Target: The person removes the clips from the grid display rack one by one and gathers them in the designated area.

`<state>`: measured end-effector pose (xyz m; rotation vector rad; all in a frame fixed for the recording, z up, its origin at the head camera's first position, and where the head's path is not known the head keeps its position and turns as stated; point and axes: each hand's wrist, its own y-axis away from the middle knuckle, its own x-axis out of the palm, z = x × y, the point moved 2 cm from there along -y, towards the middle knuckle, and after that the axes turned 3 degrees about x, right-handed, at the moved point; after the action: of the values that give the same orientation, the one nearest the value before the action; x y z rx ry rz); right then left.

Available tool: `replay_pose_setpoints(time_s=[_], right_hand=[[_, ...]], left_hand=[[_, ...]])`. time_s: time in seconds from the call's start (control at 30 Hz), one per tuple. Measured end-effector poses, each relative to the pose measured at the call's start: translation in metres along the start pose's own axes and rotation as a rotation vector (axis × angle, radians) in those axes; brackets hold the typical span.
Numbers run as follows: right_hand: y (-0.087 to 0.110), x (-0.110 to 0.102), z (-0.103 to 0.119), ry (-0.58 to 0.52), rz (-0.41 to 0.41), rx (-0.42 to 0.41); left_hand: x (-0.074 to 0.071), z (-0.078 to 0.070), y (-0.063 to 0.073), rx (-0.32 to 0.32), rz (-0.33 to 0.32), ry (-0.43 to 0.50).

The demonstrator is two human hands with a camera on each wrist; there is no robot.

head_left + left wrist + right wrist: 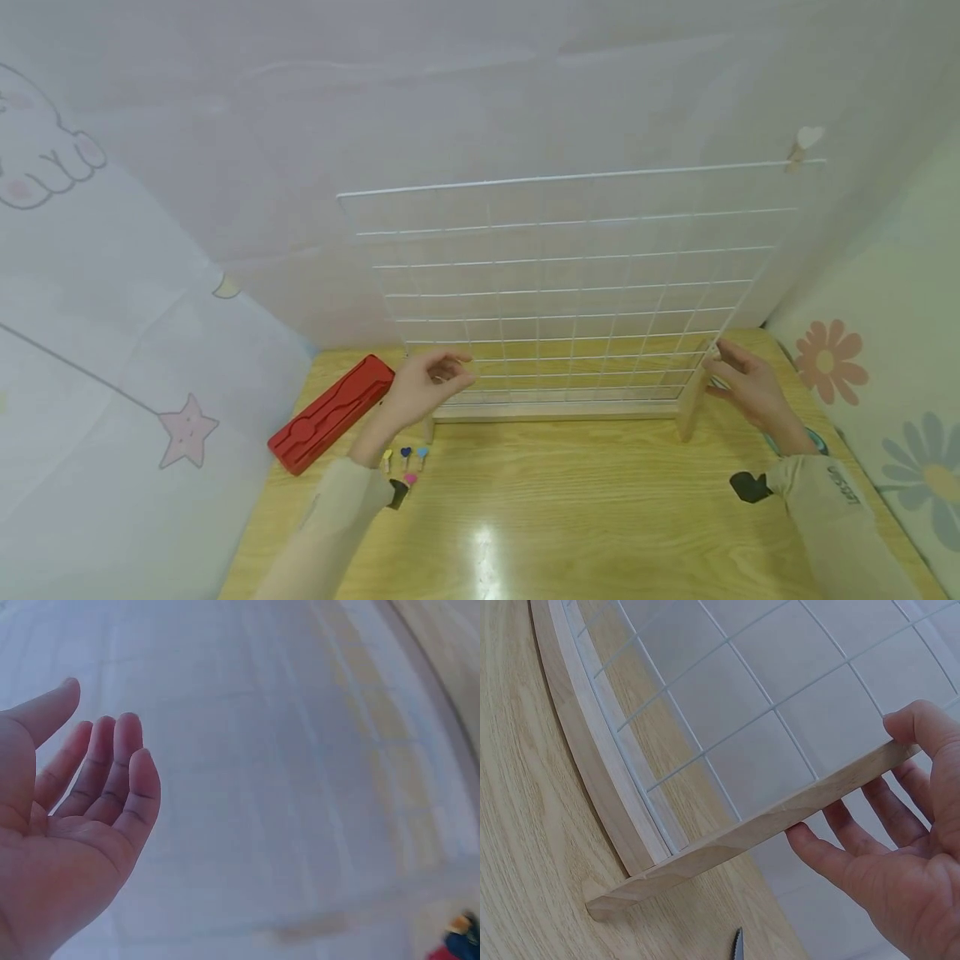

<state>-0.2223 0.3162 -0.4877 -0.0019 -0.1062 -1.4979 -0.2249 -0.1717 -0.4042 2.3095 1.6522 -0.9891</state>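
A white wire grid panel (585, 177) stands upright in a wooden stand, its lower edge set in the base bar (555, 412). My right hand (750, 392) holds the upper part of the right wooden side post (727, 841), thumb on the grid side and fingers along the outer side. My left hand (427, 385) is near the stand's left end, fingers loosely bent and nothing in them. The left wrist view shows its palm (67, 855) empty. A small clip with a white heart (810, 137) sits on the grid's top right corner.
Small heart clips lie on the table left of the stand: yellow (387, 456), dark blue (406, 452), light blue (422, 453) and pink (410, 478). A red molded tray (330, 417) lies further left. A teal-edged object (817, 442) is partly hidden under the right wrist. Printed cloth surrounds the table.
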Motion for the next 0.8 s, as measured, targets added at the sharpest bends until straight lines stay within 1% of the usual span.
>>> replay_pose_setpoints(time_s=[0.07, 0.17, 0.27, 0.53, 0.8], right_hand=[[-0.001, 0.0, 0.0, 0.007, -0.001, 0.004], [-0.002, -0.001, -0.001, 0.011, -0.004, 0.006], [-0.002, -0.001, -0.002, 0.013, 0.0, 0.003], [-0.001, 0.0, -0.001, 0.005, -0.001, 0.003], [0.0, 0.001, -0.001, -0.045, 0.018, -0.04]], left_hand=[[0.003, -0.019, -0.011, 0.018, 0.036, 0.01], [0.004, -0.047, -0.026, 0.062, 0.077, 0.016], [0.005, -0.071, -0.04, 0.12, 0.101, 0.022], [0.008, -0.122, -0.072, 0.245, 0.124, -0.009], [0.013, -0.184, -0.105, 0.355, 0.169, -0.084]])
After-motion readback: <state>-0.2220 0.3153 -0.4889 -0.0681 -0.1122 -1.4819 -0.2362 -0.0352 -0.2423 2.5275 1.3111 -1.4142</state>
